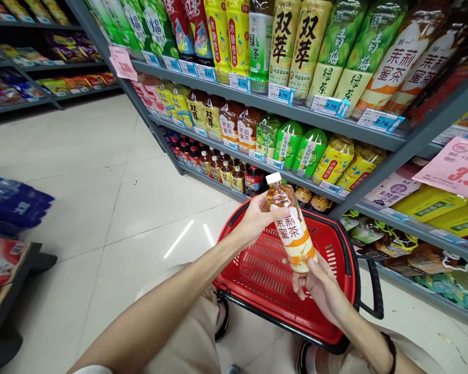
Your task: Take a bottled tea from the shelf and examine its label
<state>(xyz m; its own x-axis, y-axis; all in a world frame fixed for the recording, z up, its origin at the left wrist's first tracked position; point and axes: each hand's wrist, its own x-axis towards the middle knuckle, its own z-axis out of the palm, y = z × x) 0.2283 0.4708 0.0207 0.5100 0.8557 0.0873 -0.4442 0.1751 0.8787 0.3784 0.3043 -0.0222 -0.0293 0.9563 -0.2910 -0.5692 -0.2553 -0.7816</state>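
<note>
I hold a bottle of amber tea [290, 228] with a white cap and an orange-and-white label, tilted over a red shopping basket [265, 270]. My left hand [257, 215] grips the bottle near its neck. My right hand [315, 283] supports its bottom end from below. The basket stands on the floor in front of my knees and looks empty inside.
Grey shelves [335, 130] full of bottled drinks with price tags run along the right. A pink sale sign [452, 166] hangs at far right. Packs of water [15, 202] and a low display sit at left. More shelves line the back wall beyond the white tiled floor [113, 208].
</note>
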